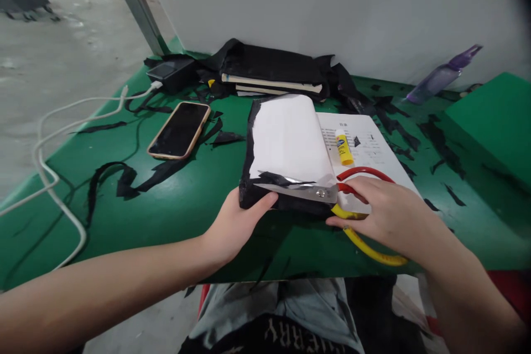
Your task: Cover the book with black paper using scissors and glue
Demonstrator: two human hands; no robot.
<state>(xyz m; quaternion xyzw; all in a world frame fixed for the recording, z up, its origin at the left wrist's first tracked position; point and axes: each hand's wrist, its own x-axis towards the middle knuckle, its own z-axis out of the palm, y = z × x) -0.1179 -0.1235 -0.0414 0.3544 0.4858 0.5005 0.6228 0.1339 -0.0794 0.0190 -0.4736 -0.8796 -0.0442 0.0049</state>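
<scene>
In front of me is a thick book-like block point(290, 138) with a white top and black material around its left and front edges. My left hand point(232, 224) grips its front left corner, thumb along the front edge and the other fingers hidden behind or beneath it. My right hand point(385, 210) holds scissors point(305, 192) with one red and one yellow handle. Their metal blades lie along the block's front edge, pointing left, with a loose black strip point(282, 179) just above them. How far the blades are apart is unclear.
A yellow glue stick point(344, 147) lies on a printed sheet point(379, 138). Left are a phone point(180, 130) and a white cable point(78, 227). Behind are a black-covered book point(274, 66) and a purple spray bottle point(435, 80). Black scraps point(443, 144) litter the green table point(166, 221).
</scene>
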